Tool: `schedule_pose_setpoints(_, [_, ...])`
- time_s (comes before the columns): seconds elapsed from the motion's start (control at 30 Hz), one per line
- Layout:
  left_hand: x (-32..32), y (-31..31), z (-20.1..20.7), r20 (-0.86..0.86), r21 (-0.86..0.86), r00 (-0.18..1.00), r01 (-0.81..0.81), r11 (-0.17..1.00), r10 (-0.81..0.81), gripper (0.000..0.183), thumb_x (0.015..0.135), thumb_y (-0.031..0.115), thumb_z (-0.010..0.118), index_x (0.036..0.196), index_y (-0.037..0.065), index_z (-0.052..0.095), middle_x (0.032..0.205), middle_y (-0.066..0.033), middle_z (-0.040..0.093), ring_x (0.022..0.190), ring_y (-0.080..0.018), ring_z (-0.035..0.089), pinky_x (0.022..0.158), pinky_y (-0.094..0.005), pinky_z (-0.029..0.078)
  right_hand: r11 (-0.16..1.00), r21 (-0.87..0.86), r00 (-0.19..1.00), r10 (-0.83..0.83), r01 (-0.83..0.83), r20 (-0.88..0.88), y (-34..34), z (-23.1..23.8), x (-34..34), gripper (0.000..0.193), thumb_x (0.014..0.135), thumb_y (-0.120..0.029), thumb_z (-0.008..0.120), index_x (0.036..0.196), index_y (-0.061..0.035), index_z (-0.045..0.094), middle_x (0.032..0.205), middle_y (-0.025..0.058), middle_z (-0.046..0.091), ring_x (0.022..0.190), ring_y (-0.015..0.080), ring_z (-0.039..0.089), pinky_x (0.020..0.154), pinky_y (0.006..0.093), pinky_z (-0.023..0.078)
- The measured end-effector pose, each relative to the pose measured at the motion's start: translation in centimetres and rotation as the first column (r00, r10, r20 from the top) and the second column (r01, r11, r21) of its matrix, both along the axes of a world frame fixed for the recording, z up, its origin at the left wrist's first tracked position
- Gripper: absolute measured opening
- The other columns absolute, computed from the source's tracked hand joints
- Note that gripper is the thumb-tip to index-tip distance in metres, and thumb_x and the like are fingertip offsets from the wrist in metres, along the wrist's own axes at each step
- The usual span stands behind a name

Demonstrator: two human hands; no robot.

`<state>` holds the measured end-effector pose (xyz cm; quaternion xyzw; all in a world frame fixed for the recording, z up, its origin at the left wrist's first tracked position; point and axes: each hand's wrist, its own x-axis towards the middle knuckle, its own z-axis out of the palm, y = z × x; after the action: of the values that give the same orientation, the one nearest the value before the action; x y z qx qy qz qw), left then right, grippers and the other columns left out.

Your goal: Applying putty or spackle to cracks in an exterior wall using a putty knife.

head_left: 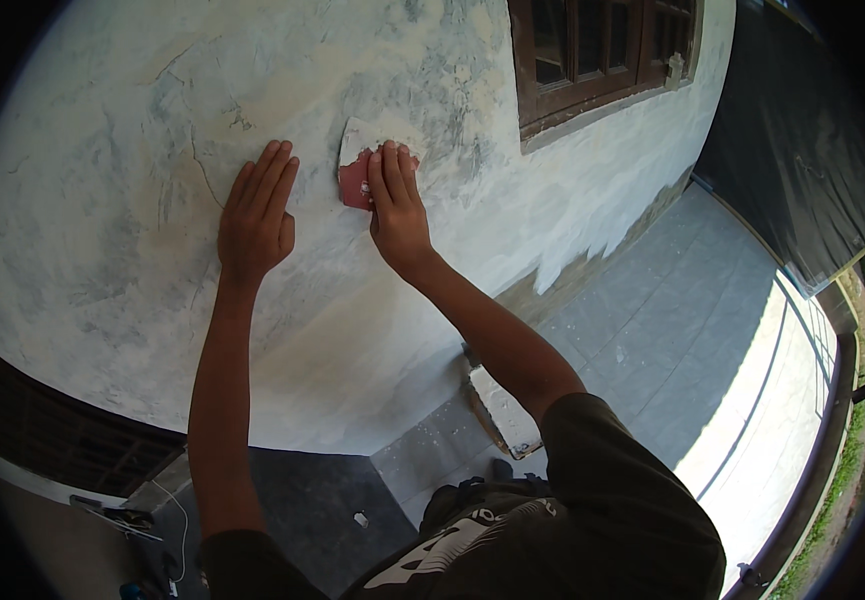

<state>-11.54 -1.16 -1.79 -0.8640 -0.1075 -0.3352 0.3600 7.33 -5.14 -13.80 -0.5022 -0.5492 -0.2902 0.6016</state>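
Note:
Against a pale, patchy wall [342, 330] with thin cracks, my left hand [257, 215] lies flat, its fingers stretched upward and holding nothing. To its right, my right hand [399, 210] presses a flat red piece [355, 182] to the wall. White material covers the piece's upper part, with a ragged border between white and red. My fingers hide its right side, and I cannot tell whether it is a spreader or folded sandpaper.
A brown wooden window [602, 50] is set in the wall at upper right. Below stands a white-smeared box-like container [504, 412] on the grey tiled floor [622, 340]. A dark sheet [802, 140] hangs at far right. A white cable [184, 525] runs at lower left.

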Motion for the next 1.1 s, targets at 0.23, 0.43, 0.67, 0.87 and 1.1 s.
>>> schedule_pose_setpoints(0.23, [-0.8,0.2,0.1,0.027,-0.003,1.0,0.003,1.0,-0.003,0.057,0.077,-0.003,0.044,0.132,-0.002,0.056,0.147,-0.0123,0.051,0.141,-0.0261,0.044,0.116,-0.0422,0.033,0.63,-0.594,0.832,0.54,-0.5,-0.127,-8.2,-15.6,-7.0,0.059,0.081,0.01,0.052,0.139,-0.0027,0.05,0.142,0.0204,0.051,0.134,0.0356,0.047,0.113,0.0452,0.038])
schedule_pose_setpoints(0.43, [-1.0,-0.2,0.3,-0.013,-0.014,1.0,0.023,1.0,-0.023,0.056,0.078,-0.001,0.046,0.132,-0.002,0.057,0.148,-0.0127,0.051,0.141,-0.0257,0.043,0.116,-0.0418,0.033,0.526,-0.547,0.728,0.23,-0.651,-0.645,-17.4,-22.2,-6.5,0.036,0.088,0.001,0.053,0.123,-0.0003,0.064,0.09,0.0237,0.069,0.085,0.0411,0.068,0.074,0.0402,0.054])
schedule_pose_setpoints(0.67, [-3.7,-0.4,0.5,-0.054,-0.036,0.998,0.035,0.999,-0.036,0.055,0.078,0.0,0.049,0.133,-0.003,0.056,0.148,-0.0126,0.05,0.141,-0.025,0.043,0.116,-0.0413,0.033,0.782,-0.338,0.634,0.093,-0.524,-0.768,-14.1,-12.6,-1.5,0.022,0.097,-0.013,0.059,0.108,0.0048,0.066,0.082,0.0107,0.067,0.078,0.0132,0.06,0.075,0.0315,0.05])
schedule_pose_setpoints(0.87, [-4.4,0.0,0.4,-0.089,-0.049,0.992,0.08,0.996,-0.084,0.054,0.08,0.003,0.052,0.134,-0.002,0.055,0.147,-0.0127,0.051,0.141,-0.0239,0.043,0.117,-0.0404,0.033,0.981,0.132,0.862,0.188,-0.142,-0.47,-7.0,1.4,2.7,0.03,0.095,-0.001,0.058,0.124,0.0023,0.064,0.11,0.0196,0.071,0.101,0.0247,0.071,0.089,0.0327,0.053])
schedule_pose_setpoints(1.1, [-4.3,0.3,0.0,-0.101,-0.052,0.984,0.143,0.988,-0.148,0.052,0.083,0.009,0.052,0.134,-0.002,0.056,0.145,-0.0132,0.053,0.139,-0.0234,0.045,0.118,-0.0411,0.031,0.996,0.086,0.957,-0.006,0.032,-0.288,-1.9,0.3,-1.2,0.048,0.084,0.014,0.057,0.13,0.0004,0.06,0.127,0.0213,0.064,0.12,0.0317,0.062,0.097,0.0349,0.052])
